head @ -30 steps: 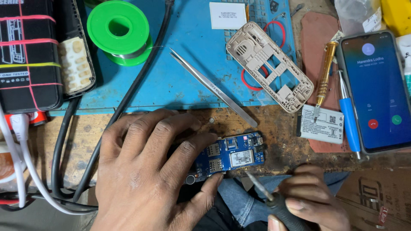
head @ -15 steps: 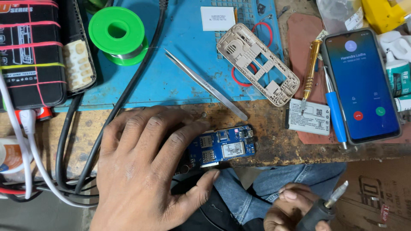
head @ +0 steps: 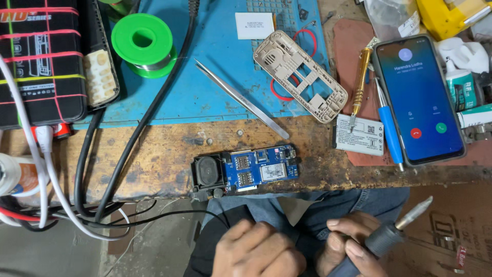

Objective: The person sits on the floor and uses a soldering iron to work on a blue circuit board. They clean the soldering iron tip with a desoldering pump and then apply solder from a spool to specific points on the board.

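Observation:
A small blue phone circuit board (head: 260, 166) with a black speaker block (head: 208, 173) lies bare at the near edge of the wooden bench (head: 154, 149). My left hand (head: 256, 252) is below the bench over my lap, fingers loosely curled, holding nothing that I can see. My right hand (head: 348, 246) grips a soldering iron (head: 394, 232) by its dark handle, metal tip pointing up and right, away from the board. Both hands are clear of the board.
Metal tweezers (head: 241, 98), a beige phone frame (head: 300, 76) and a green solder spool (head: 143, 43) rest on the blue mat (head: 205, 61). At right are a lit smartphone (head: 417, 97), a white battery (head: 360, 134), a blue-handled tool (head: 389, 128) and a brass screwdriver (head: 360, 84). Cables (head: 92, 195) hang at left.
My left hand has lifted off the circuit board and dropped to my lap, uncovering the board. My right hand drew the soldering iron back from the board, down and to the right.

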